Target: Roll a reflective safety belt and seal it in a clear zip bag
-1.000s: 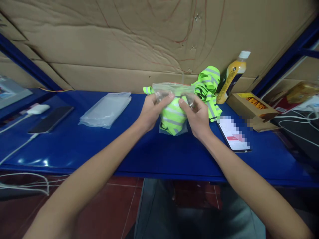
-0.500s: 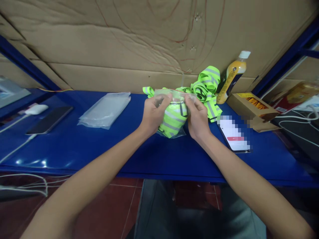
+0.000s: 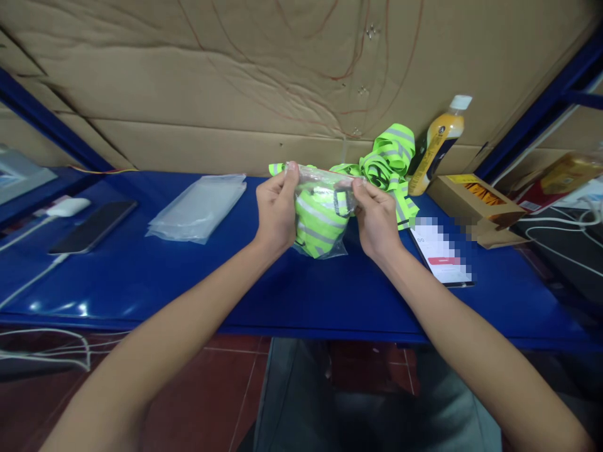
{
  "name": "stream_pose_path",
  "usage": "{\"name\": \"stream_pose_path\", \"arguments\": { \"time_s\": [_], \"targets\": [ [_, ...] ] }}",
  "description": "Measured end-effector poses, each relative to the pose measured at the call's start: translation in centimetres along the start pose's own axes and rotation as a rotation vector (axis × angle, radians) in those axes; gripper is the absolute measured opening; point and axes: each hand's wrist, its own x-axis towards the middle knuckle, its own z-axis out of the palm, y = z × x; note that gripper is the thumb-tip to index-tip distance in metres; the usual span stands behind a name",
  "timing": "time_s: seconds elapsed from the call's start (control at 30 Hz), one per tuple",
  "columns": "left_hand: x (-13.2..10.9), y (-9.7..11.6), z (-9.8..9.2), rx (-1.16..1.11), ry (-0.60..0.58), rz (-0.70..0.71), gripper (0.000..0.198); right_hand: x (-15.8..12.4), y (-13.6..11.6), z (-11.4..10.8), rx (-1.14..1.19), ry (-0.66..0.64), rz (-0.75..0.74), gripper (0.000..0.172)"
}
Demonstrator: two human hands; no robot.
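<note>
Both my hands hold a clear plastic bag above the blue table. Inside the bag is a folded neon-green reflective strap with grey stripes. My left hand pinches the bag's top edge at its left end, fingers closed. My right hand pinches the same top edge at its right end. The bag's bottom rests on or just above the table.
More neon-green straps are piled behind the bag by the cardboard wall. A stack of clear bags lies to the left, beyond it a dark phone and white charger. At the right are a juice bottle, a lit phone and a cardboard box.
My hands have slid apart along the bag's top edge, from the middle out to its two ends. The bag has shifted slightly left.
</note>
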Motion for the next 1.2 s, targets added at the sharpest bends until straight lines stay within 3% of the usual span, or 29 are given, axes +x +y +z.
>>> {"name": "stream_pose_path", "arguments": {
  "time_s": [0.17,0.37,0.47,0.8,1.2],
  "targets": [
    [-0.1,0.2,0.4,-0.022,0.010,0.022,0.051,-0.1,0.0,0.3,0.046,0.028,0.011,0.026],
    [0.4,-0.1,-0.1,-0.052,0.086,0.030,0.056,0.1,-0.1,-0.1,-0.111,-0.002,-0.055,0.048],
    [0.6,-0.4,-0.2,-0.058,0.067,0.068,0.058,0.4,0.3,-0.5,-0.132,0.032,-0.134,0.051],
    [0.6,-0.2,-0.8,0.000,0.053,0.208,0.046,0.2,1.1,-0.3,-0.069,0.164,-0.195,0.039],
    [0.1,0.0,-0.5,-0.049,-0.023,0.108,0.037,-0.1,0.8,0.1,0.034,0.150,-0.093,0.026]
  ]
}}
